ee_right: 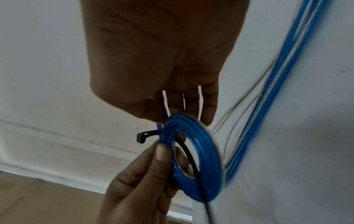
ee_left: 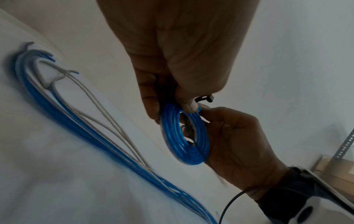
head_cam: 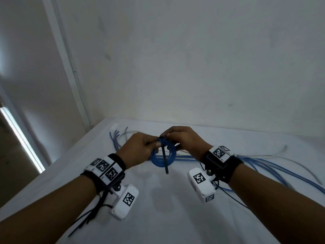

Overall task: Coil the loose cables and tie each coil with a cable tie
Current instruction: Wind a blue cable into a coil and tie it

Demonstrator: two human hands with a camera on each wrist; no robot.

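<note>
Both forearms reach forward over the table (head_cam: 175,208). Left hand (head_cam: 139,148) pinches the blue coil (head_cam: 163,154) at its rim; right hand (head_cam: 182,140) curls round its top, apparently gripping the black tie (head_cam: 165,162) threaded through it.

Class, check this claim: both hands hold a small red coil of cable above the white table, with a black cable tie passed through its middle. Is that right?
One detail is wrong: the coil is blue, not red, as the right wrist view shows clearly. The rest stands: the left hand and right hand hold it above the white table, with the black cable tie passed through its middle.
</note>
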